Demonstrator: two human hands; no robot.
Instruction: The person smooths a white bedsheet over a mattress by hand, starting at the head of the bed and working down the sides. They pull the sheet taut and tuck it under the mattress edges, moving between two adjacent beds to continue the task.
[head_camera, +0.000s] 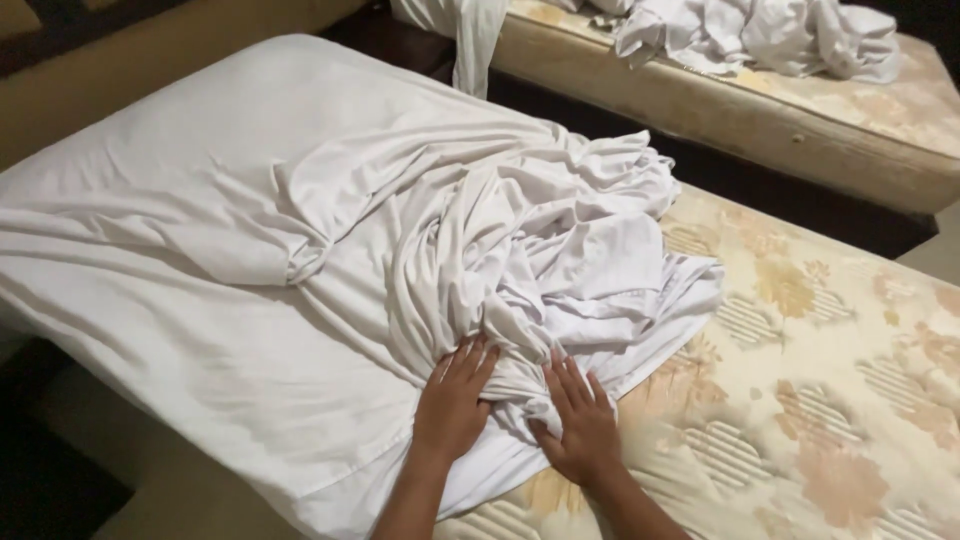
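The white sheet lies bunched across the mattress; it looks light, limp and prone to slipping, so gather its thick folds. Your left hand and right hand lie flat-fingered on the bunch at the mattress's near edge, gripping nothing.

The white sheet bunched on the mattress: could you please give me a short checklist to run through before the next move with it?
1. Left hand on the white sheet: ok.
2. Right hand on the bunched part: ok.
3. Sheet lying flat: not ok, heavily bunched.
4. Sheet covering the floral mattress: not ok, right part bare.
5. Sheet corners located: cannot tell.
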